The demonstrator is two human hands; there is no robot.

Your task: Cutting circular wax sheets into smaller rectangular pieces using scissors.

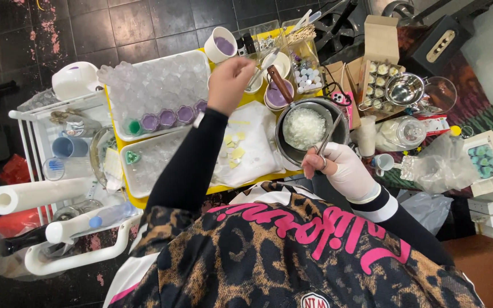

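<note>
My left hand (229, 80), bare below a black sleeve, reaches over the yellow table (138, 201) and pinches a thin white utensil (266, 61) that points into a small white cup (281, 64). My right hand (344, 168) wears a white glove and grips a slim metal tool (329, 134) whose end dips into a metal pot (310, 126) of white wax flakes (303, 128). The pot's wooden handle (279, 83) sticks up toward the cups. Beside my left arm lies a clear mould tray (155, 80) with purple and green filled cavities (166, 118).
A white mug of purple liquid (222, 44) stands at the far edge. A white cloth with yellow pieces (241, 145) lies by the pot. To the right are a cardboard box of small candles (380, 74), a steel bowl (404, 88) and a glass jar (406, 131). A white cart with a paper roll (35, 194) stands left.
</note>
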